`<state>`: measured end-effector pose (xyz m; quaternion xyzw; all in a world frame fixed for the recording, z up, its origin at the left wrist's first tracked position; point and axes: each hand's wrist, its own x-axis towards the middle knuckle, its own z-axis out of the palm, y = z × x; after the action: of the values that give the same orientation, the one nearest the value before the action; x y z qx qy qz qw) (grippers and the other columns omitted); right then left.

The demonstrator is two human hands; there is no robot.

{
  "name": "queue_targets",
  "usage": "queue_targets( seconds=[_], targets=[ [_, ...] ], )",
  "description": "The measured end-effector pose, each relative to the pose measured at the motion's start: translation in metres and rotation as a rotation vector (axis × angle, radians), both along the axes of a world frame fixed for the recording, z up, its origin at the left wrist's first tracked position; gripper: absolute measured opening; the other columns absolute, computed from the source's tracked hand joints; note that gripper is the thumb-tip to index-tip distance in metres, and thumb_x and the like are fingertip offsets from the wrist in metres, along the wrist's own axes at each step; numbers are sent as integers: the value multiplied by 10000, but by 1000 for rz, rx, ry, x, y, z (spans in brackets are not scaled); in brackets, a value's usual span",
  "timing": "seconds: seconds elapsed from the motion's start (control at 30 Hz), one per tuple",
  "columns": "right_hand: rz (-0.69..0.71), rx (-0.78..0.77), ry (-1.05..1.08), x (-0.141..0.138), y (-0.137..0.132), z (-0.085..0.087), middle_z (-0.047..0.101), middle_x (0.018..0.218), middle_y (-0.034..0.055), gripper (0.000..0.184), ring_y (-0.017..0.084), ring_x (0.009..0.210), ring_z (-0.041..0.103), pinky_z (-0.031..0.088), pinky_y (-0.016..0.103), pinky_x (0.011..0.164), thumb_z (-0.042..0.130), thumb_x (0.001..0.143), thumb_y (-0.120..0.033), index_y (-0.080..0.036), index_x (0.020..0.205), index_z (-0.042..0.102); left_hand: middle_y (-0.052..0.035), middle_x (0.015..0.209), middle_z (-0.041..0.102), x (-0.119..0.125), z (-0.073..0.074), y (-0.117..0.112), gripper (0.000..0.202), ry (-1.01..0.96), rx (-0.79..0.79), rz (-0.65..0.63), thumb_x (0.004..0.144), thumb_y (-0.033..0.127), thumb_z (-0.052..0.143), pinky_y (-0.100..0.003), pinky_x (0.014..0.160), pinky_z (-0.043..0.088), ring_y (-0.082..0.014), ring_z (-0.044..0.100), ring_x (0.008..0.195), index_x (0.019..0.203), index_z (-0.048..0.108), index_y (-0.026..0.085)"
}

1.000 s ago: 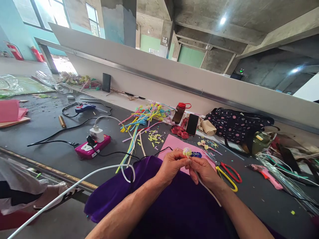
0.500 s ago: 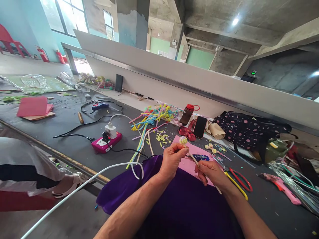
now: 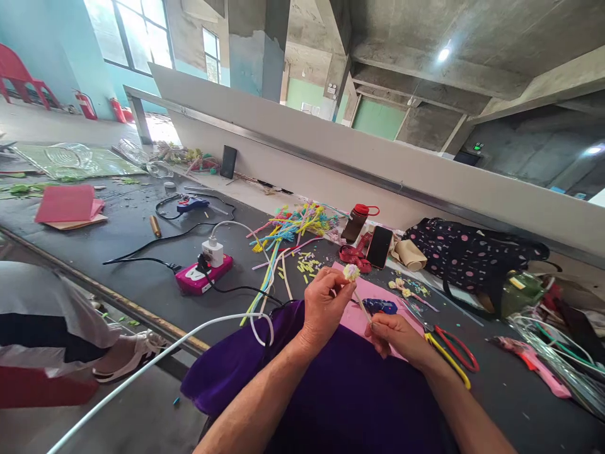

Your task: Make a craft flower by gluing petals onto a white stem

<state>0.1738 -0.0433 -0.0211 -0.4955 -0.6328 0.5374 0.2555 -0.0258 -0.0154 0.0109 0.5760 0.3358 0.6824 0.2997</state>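
A small artificial flower (image 3: 351, 272) with a pale yellow and lilac head is held up over my lap. My left hand (image 3: 326, 302) pinches it just beneath the head. Lower down, the fingers of my right hand (image 3: 390, 334) are closed around its thin pale stem (image 3: 362, 305). Behind the hands, a pink sheet (image 3: 373, 291) lies on the dark table with a dark blue glue gun (image 3: 379, 306) on it. Scissors with red and yellow handles (image 3: 456, 353) rest to the right of my right hand.
Colourful fuzzy stems (image 3: 297, 224) lie in a heap beyond my left hand, with cut yellow bits (image 3: 308, 265) nearby. A magenta power strip (image 3: 205, 277) trails cables, and a white cable (image 3: 155, 372) crosses my left side. A phone (image 3: 379, 247), a bottle (image 3: 355, 224) and a pink glue gun (image 3: 534, 362) stand or lie about. Another person's leg (image 3: 51, 321) shows at left.
The flower has turned so its lilac centre shows more. My right hand has shifted slightly left and down along the stem. The view has tilted a little.
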Motion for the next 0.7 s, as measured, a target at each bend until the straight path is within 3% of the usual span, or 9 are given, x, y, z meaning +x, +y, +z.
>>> queue_targets(
  seconds=[0.07,0.27,0.5,0.6,0.7],
  targets=[
    [20,-7,-8,-1,-1,0,559,537,-29,407,77,424,495,344,185,415,513,809,-539,-144,772,606,5,688,551,0,1,-1,155,-19,-54,-57,719,252,648,-202,554,383,-95,500,618,610,578,166],
    [105,-1,-34,-1,-4,4,566,576,-16,396,83,462,512,356,181,426,499,827,-517,-142,786,620,-18,739,645,-2,6,-6,190,-303,-375,-507,747,332,621,-174,365,333,-73,535,440,799,585,152],
    [247,65,-98,-9,-12,13,628,711,10,288,105,575,563,430,214,544,561,807,-409,-157,877,681,5,632,630,-9,8,2,203,-467,-517,-685,697,287,683,-135,335,327,-39,496,376,765,572,131],
    [190,178,-158,-6,-14,27,645,793,24,253,119,626,580,453,233,591,558,805,-359,-166,919,676,11,613,625,-16,10,5,212,-481,-571,-764,675,271,705,-117,311,302,-20,460,342,738,560,130],
    [23,223,-164,17,-21,47,643,782,25,260,128,643,593,460,236,599,517,828,-350,-163,948,654,25,585,609,-24,16,1,203,-467,-631,-819,663,236,718,-98,298,278,-4,425,317,735,560,130]
  ],
)
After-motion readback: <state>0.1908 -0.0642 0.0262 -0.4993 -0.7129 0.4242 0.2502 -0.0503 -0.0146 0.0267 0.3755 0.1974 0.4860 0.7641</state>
